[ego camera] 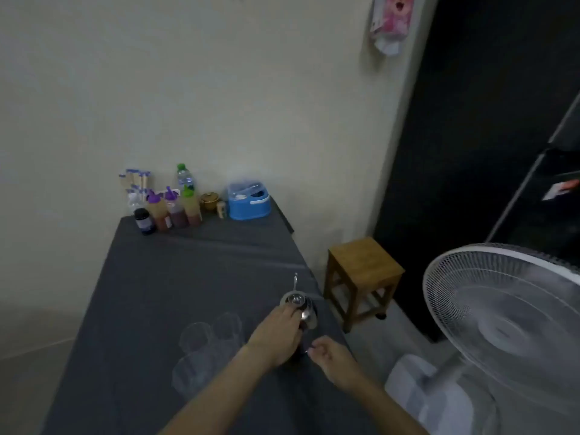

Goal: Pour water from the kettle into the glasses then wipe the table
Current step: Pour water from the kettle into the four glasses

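A shiny metal kettle (pixel 306 310) stands near the right edge of the table, which is covered with a grey cloth (pixel 175 277). My left hand (pixel 276 335) lies over the kettle's body and lid. My right hand (pixel 332 359) sits just behind the kettle, fingers curled around what looks like its handle, mostly hidden. Three clear glasses stand to the left of the kettle: one at the back right (pixel 227 324), one at the back left (pixel 196 335), one nearest me (pixel 191 373). The picture is blurred, so I cannot tell whether they hold water.
Sauce bottles (pixel 174 208), a water bottle (pixel 185 177), a small jar (pixel 144 221) and a blue box (pixel 249 202) line the far end by the wall. A wooden stool (pixel 361 274) and a white standing fan (pixel 508 324) stand right of the table.
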Motion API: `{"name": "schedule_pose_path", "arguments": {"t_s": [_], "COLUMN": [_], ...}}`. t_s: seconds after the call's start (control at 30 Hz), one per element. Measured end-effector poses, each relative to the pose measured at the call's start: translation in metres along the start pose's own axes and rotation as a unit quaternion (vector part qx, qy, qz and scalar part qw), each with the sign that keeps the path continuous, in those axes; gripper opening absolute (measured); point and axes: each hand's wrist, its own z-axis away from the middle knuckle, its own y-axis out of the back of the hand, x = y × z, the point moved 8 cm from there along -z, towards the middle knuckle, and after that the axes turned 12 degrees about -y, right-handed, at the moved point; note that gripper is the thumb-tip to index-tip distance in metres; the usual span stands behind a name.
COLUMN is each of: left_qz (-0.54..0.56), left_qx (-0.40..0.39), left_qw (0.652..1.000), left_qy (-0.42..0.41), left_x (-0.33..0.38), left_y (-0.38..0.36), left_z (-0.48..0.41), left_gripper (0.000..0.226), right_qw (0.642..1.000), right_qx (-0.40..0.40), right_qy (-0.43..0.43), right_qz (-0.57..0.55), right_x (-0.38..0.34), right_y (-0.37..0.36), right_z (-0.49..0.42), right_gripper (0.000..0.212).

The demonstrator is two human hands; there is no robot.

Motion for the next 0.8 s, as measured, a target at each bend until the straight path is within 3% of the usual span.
{"name": "schedule_pose_path", "arguments": {"t_s": [0.07, 0.23, 0.4, 0.6, 0.8], "left_qz": [0.006, -0.006, -0.054, -0.029, -0.061], "left_qx": [0.034, 0.065, 0.080, 0.047, 0.057], "left_qw": [0.999, 0.997, 0.994, 0.997, 0.996], "left_qy": [0.011, 0.049, 0.055, 0.055, 0.024], "left_x": [-0.003, -0.015, -0.017, -0.013, 0.019], "left_y": [-0.006, -0.031, -0.026, -0.046, -0.075], "left_z": [-0.006, -0.016, -0.026, -0.035, -0.046], "left_gripper": [0.046, 0.057, 0.051, 0.056, 0.054], "right_qw": [1.000, 0.996, 0.977, 0.975, 0.934], "right_qx": [-0.027, -0.074, -0.111, -0.068, -0.003], "right_qy": [-0.002, 0.049, -0.020, -0.049, -0.159], "right_qz": [0.000, -0.031, -0.183, -0.205, -0.320], "right_x": [0.002, -0.006, 0.003, 0.033, 0.080], "right_y": [-0.009, -0.039, -0.045, -0.012, 0.034], "right_z": [-0.018, -0.041, -0.044, -0.042, -0.044], "right_gripper": [0.009, 0.049, 0.026, 0.037, 0.036]}}
